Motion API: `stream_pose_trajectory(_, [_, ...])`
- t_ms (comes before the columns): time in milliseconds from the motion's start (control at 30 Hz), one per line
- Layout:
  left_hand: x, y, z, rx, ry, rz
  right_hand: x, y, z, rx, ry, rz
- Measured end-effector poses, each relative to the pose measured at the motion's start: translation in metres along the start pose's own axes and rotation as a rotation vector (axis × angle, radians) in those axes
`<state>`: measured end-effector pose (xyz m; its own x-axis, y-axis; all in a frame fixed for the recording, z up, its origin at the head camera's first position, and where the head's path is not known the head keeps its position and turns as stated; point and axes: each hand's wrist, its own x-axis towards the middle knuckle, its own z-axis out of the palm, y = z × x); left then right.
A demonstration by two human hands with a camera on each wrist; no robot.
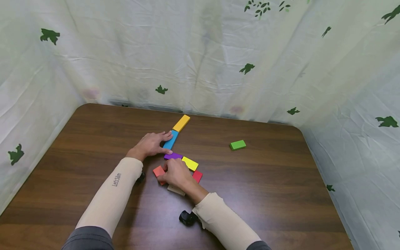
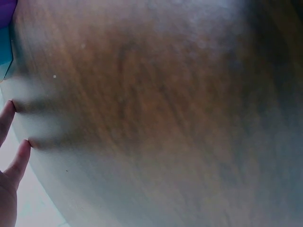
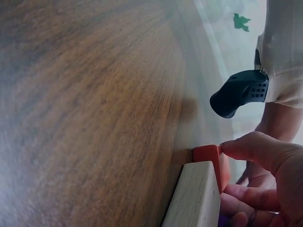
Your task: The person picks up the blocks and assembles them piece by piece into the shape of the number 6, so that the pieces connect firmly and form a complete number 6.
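Note:
Flat wooden blocks lie end to end on the brown table. My right hand pinches an orange block between thumb and fingers; in the right wrist view this orange block touches the end of a plain wooden block. My left hand lies with fingers spread, its fingertips at a blue block and its thumb at a purple block. A yellow block and a red block curve round beside my right hand, which partly hides the ring.
An amber block extends beyond the blue one near the table's back edge. Off to the right sits a separate green block. A pale curtain with green prints surrounds the table. A black wrist camera hangs under the right forearm.

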<state>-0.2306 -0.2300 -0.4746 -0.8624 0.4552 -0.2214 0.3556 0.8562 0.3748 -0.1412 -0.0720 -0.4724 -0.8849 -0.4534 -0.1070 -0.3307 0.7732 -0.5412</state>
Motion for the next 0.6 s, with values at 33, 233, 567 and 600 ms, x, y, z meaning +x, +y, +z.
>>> stream_pose_trajectory(33, [0.0,0.0,0.0,-0.001,0.0,-0.001,0.0,0.0,0.0,0.003,-0.002,-0.001])
stream_pose_trajectory(233, [0.0,-0.001,0.0,0.015,-0.003,-0.005,0.0,0.002,-0.004,-0.004,-0.013,0.019])
stream_pose_trajectory(567, [0.002,0.0,0.0,0.005,-0.009,-0.011,-0.003,0.017,-0.019,0.117,0.02,-0.028])
stream_pose_trajectory(600, [0.002,0.0,0.0,0.005,-0.009,-0.01,-0.003,0.018,-0.02,0.122,0.024,-0.037])
